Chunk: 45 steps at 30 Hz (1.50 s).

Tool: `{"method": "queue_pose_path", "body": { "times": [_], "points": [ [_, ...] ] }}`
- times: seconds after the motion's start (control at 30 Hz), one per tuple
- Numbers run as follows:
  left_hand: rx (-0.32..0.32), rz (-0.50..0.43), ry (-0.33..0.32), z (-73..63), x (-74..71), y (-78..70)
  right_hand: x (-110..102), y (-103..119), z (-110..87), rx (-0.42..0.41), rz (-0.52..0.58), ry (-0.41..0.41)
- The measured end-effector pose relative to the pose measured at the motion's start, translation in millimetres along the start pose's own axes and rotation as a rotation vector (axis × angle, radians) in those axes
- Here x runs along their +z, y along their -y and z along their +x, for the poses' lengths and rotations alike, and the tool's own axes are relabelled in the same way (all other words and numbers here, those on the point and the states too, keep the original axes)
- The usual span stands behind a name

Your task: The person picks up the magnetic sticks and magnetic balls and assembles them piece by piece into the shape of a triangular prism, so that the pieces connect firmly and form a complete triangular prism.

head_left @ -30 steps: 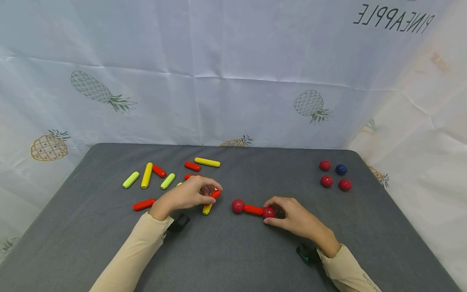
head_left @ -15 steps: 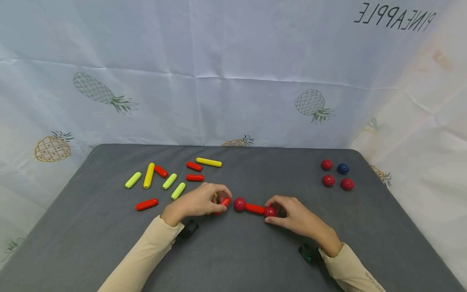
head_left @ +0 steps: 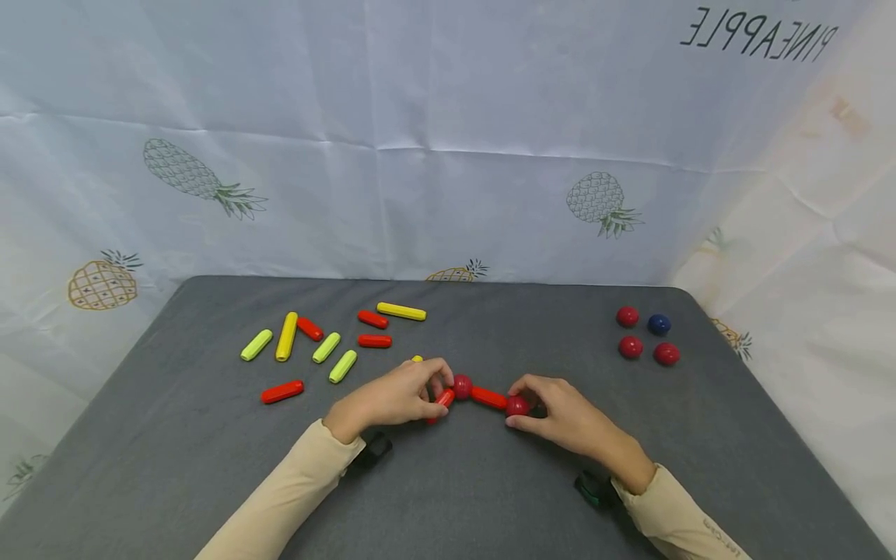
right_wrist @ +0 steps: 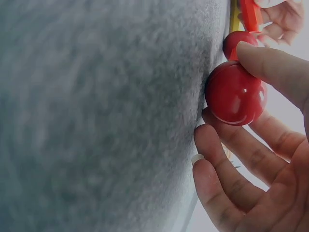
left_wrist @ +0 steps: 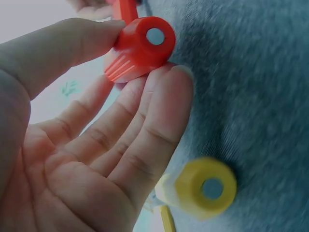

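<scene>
Between thumb and fingers, my left hand (head_left: pixel 402 393) pinches a red magnetic rod (left_wrist: pixel 145 46); a round metal tip shows in its end. The rod's far end is at a red ball (head_left: pixel 463 386), seemingly touching it. From that ball a second red rod (head_left: pixel 488 397) runs right to another red ball (right_wrist: pixel 236 94), which my right hand (head_left: pixel 563 412) grips between thumb and fingers. Under and beside the left hand lies a yellow rod (left_wrist: pixel 205 188), mostly hidden in the head view.
Several loose rods lie at the left, among them a yellow-green rod (head_left: pixel 343 366), a red rod (head_left: pixel 282 391) and a long yellow rod (head_left: pixel 401 311). At the right back sit a blue ball (head_left: pixel 659 324) and several red balls (head_left: pixel 666 354). A grey cloth (head_left: pixel 490 498) covers the table.
My left hand has moved right with its red rod, up to the left ball of the joined pieces. My right hand has stayed on its ball.
</scene>
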<state>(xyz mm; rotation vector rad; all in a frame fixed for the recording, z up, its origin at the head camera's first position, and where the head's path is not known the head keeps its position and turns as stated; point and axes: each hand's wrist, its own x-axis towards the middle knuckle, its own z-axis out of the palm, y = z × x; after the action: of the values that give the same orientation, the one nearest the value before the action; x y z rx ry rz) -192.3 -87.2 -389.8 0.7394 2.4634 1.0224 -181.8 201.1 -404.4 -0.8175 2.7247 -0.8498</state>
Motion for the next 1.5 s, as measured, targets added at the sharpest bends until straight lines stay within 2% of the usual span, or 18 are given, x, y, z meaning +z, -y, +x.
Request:
{"method": "queue_pose_path", "body": {
  "times": [0.27, 0.6, 1.0, 1.27, 1.5],
  "points": [
    [0.030, -0.033, -0.003, 3.7, 6.6, 0.2, 4.6, 5.1, 2.2, -0.016, -0.035, -0.024],
    [-0.052, -0.089, -0.064, 6.2, 12.6, -2.2, 5.5, 8.8, 3.5, -0.021, -0.030, -0.020],
    [-0.074, -0.227, -0.121, 10.1, 19.4, 0.6, 5.9, 9.2, 5.0, -0.017, -0.027, -0.016],
    [-0.055, -0.181, -0.113, 8.7, 14.9, 2.2, 2.0, 5.4, 6.5, -0.032, -0.029, -0.005],
    [-0.039, -0.092, -0.122, 8.4, 12.9, 1.5, -0.5, 1.7, 10.6, -0.037, -0.014, 0.001]
  ]
}}
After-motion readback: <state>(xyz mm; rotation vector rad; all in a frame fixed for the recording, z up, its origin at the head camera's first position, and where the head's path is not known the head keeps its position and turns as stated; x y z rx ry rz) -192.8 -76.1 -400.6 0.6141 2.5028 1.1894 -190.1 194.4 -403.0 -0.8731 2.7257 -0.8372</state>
